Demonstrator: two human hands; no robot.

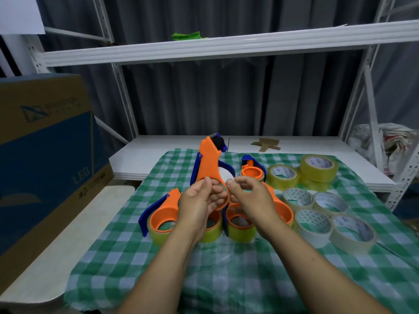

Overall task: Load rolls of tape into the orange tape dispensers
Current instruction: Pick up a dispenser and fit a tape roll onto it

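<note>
An orange and blue tape dispenser (209, 162) is held upright above the checked cloth. My left hand (199, 202) grips its orange ring from the left. My right hand (248, 198) curls in from the right, thumb and forefinger pinched at the ring's edge; what they pinch is too blurred to tell. Below the hands lie dispensers with yellowish rolls in them, one at the left (162, 219) and one in the middle (240, 225). Another dispenser (252, 169) lies behind. Loose tape rolls sit at the right, yellowish ones (318, 166) farther back and pale ones (314, 224) nearer.
A green checked cloth (226, 268) covers the white table. A large blue and brown cardboard box (45, 143) stands at the left. A white metal shelf rack (226, 47) rises behind. Cardboard scraps (266, 143) lie at the table's back. A bundled bag (390, 141) sits at far right.
</note>
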